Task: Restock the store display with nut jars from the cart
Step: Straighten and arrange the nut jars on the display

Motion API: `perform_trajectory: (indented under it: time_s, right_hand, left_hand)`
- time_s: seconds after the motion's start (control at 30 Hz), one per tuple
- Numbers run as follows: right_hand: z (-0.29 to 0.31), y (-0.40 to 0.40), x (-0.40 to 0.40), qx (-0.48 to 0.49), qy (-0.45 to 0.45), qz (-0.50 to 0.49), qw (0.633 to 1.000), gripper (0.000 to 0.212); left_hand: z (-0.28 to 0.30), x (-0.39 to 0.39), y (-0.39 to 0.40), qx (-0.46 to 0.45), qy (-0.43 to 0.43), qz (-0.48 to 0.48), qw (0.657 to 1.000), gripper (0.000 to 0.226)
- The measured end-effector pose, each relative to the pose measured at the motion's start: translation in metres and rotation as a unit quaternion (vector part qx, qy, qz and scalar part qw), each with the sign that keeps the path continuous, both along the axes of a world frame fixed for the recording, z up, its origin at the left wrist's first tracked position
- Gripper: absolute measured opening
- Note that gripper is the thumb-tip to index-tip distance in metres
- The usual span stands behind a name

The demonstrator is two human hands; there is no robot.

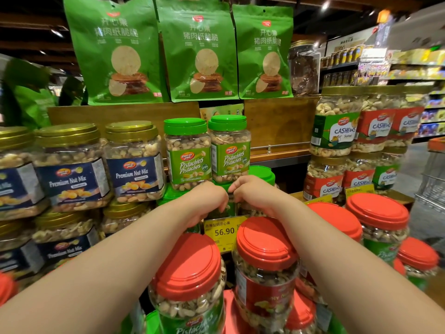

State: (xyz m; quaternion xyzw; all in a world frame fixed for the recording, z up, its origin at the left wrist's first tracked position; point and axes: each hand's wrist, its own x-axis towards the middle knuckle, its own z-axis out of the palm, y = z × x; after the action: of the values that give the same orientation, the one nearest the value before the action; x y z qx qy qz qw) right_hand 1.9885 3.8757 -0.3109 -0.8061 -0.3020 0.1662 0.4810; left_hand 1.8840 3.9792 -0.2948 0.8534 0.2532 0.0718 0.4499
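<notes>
Both my hands reach into the middle of the display. My left hand (207, 201) and my right hand (252, 195) curl over the top of a green-lidded pistachio jar (230, 206) in the lower row, gripping it from either side. The hands hide most of that jar. Right behind it, two upright green-lidded pistachio jars (187, 153) stand side by side on the tier above. More green lids (263, 174) show beside my hands. Red-lidded nut jars (267, 244) stand close in front, under my forearms.
Gold-lidded Premium Nut Mix jars (134, 165) are stacked at the left and cashew jars (337, 126) at the right. Green snack bags (199, 51) hang above a wooden shelf board. A yellow price tag (224, 231) reads 56.90. A wire cart (433, 182) shows at the right edge.
</notes>
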Motion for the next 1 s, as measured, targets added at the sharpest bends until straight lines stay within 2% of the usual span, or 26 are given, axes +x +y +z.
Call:
perform_trajectory:
  time_s: [0.13, 0.3, 0.43, 0.8, 1.0]
  right_hand:
    - [0.000, -0.002, -0.002, 0.014, 0.015, 0.005, 1.000, 0.021]
    - [0.000, -0.004, -0.005, 0.020, 0.023, 0.016, 0.999, 0.027]
    - [0.001, -0.007, -0.006, 0.008, 0.023, 0.019, 1.000, 0.025]
    - [-0.003, -0.009, -0.005, -0.021, 0.012, 0.006, 1.000, 0.026]
    - [-0.002, -0.013, -0.005, -0.027, 0.013, 0.011, 0.999, 0.027]
  left_hand:
    - [0.006, 0.002, 0.005, 0.001, 0.005, -0.018, 1.000, 0.029]
    - [0.011, -0.003, 0.000, -0.002, -0.003, 0.011, 1.000, 0.015]
    - [0.017, -0.005, 0.002, -0.004, 0.014, -0.006, 1.000, 0.020]
    - [0.022, -0.011, 0.004, 0.048, 0.034, 0.010, 0.998, 0.016]
    - [0.023, -0.008, 0.008, 0.040, 0.032, 0.015, 0.999, 0.006]
